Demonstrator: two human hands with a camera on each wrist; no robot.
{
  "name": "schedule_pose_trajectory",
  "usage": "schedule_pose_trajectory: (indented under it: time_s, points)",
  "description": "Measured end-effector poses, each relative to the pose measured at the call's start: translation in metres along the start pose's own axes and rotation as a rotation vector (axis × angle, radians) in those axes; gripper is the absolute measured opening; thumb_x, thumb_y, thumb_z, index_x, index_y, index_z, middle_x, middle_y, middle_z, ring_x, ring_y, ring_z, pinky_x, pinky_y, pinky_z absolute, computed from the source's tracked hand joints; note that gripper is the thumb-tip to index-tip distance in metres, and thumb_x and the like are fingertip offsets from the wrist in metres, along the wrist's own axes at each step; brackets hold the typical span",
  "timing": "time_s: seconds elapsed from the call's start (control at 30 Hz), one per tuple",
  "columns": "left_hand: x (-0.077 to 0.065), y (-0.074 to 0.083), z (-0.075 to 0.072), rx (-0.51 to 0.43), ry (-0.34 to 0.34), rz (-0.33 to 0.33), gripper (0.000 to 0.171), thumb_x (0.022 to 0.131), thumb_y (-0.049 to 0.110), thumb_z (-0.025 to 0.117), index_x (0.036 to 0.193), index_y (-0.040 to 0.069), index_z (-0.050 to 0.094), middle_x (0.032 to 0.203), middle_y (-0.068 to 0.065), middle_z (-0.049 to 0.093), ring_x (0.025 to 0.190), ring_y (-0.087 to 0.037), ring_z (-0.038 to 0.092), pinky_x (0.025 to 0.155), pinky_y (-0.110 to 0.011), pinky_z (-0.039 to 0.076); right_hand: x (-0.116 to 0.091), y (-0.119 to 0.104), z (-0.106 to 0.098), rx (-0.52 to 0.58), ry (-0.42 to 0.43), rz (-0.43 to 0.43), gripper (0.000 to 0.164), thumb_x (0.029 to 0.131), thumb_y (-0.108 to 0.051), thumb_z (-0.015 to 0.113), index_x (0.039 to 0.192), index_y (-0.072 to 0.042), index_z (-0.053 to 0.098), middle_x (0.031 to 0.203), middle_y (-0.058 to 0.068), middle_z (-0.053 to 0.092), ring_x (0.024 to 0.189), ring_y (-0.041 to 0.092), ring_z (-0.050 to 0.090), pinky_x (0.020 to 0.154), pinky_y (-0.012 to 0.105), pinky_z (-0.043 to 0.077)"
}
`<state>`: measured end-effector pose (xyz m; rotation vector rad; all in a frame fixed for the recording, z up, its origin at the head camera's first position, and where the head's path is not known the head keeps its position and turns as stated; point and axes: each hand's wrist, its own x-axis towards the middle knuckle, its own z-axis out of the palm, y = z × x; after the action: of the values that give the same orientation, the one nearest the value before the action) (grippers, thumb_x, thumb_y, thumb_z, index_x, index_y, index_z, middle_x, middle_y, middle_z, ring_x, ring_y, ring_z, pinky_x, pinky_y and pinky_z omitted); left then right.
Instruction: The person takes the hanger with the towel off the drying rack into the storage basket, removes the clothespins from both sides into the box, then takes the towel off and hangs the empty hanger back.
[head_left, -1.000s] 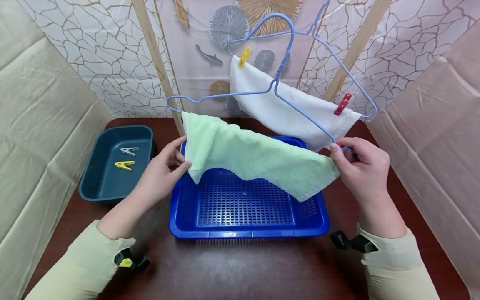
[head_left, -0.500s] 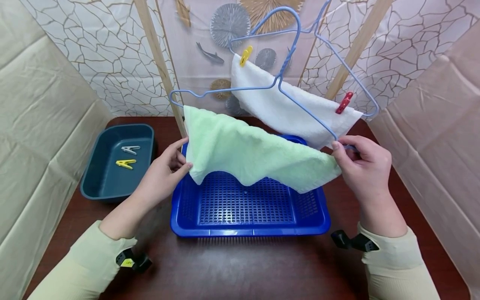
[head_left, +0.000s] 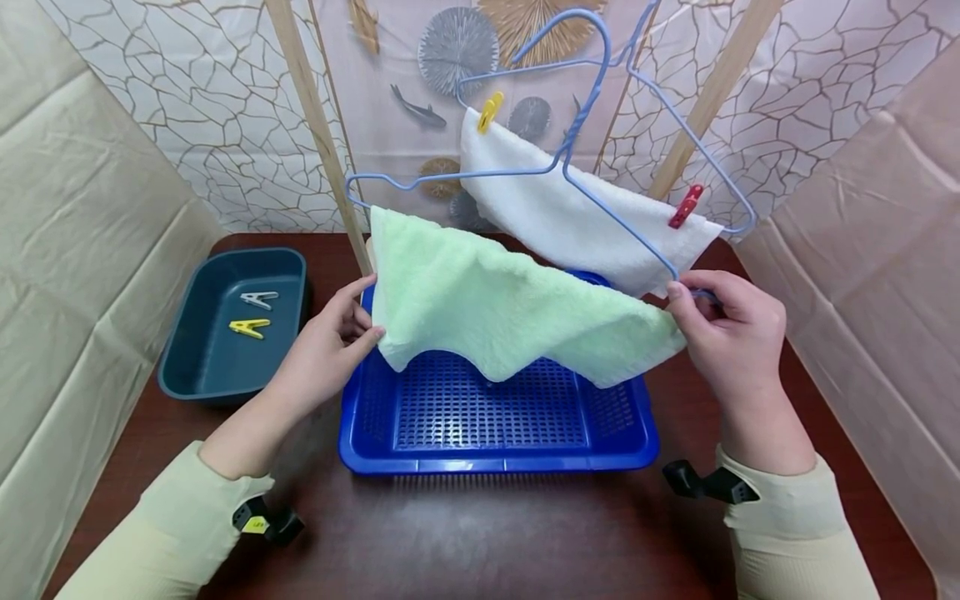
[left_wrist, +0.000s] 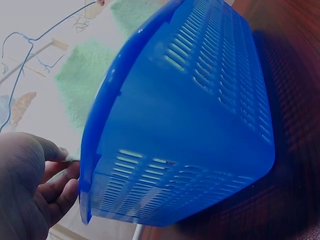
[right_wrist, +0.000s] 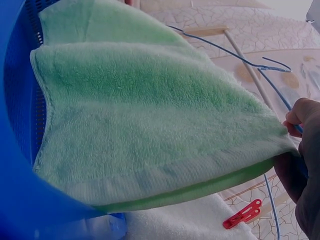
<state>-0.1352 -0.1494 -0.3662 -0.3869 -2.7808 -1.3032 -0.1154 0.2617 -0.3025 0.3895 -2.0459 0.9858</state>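
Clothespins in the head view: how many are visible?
4: grey one and yellow one in the teal tub; second yellow one and red one on the white towel. More could be hidden.

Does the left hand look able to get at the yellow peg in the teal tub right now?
Probably yes: the left hand is near the open-topped teal tub, where the yellow peg lies uncovered. It's pinching the green towel, though, so it would likely have to let go first.
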Motion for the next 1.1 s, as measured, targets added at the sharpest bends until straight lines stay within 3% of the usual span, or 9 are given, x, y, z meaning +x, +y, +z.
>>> schedule_pose_trajectory:
  time_s: [0.43,0.6,1.1]
  points:
    - [0.002,-0.005,-0.001,0.022,-0.002,-0.043,0.068,0.088,0.025,0.062,0.145,0.027,0.024,0.091,0.002,0.055,0.08,-0.012,0.06,0.074,-0.033,0.052,-0.003,-0.002,-0.003,0.0,-0.029,0.02,0.009,0.077,-0.006,0.07,0.082,0.002,0.071,0.059,-0.007,0.046,0.055,0.001,0.036,0.05,0.015,0.029]
    - [0.004,-0.004,-0.002,0.013,-0.01,-0.026,0.067,0.089,0.027,0.061,0.144,0.024,0.025,0.093,0.002,0.056,0.083,-0.012,0.059,0.076,-0.034,0.052,-0.003,-0.003,-0.004,0.001,-0.046,0.016,0.009,0.078,-0.006,0.07,0.083,0.001,0.071,0.061,-0.007,0.049,0.055,0.001,0.037,0.05,0.015,0.03]
    - [0.017,0.005,-0.012,-0.091,0.043,0.038,0.067,0.091,0.026,0.057,0.145,0.032,0.018,0.11,0.002,0.058,0.093,-0.012,0.059,0.08,-0.037,0.048,-0.003,-0.009,-0.006,0.005,-0.063,0.019,0.008,0.073,0.004,0.07,0.081,0.003,0.07,0.058,-0.007,0.045,0.054,-0.002,0.035,0.049,0.015,0.029]
